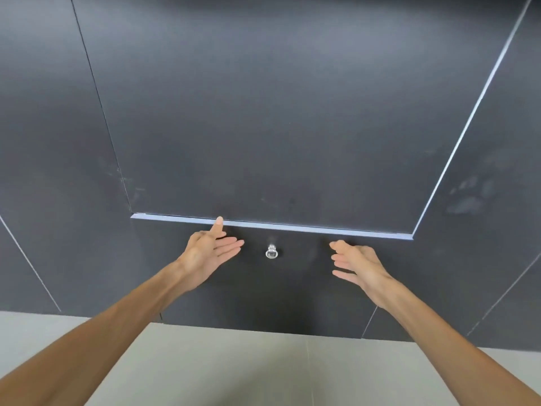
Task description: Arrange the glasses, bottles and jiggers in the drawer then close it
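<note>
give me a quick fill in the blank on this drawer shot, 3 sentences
1. The drawer front is ____, with no glasses or bottles in view.
2. The small clear knob sits ____ the left hand and the right hand.
3. Both hands are open and hold ____.

Missing words: shut; between; nothing

Matt dark drawer front (292, 288) (smudged), shiny metal knob (271, 251)

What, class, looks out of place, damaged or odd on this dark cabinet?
Nothing is damaged or askew. The drawer front looks shut, its clear knob straight. The only oddity: pale hand-shaped smudges on the dark countertop at right. Both hands, left and right, are open.
</note>
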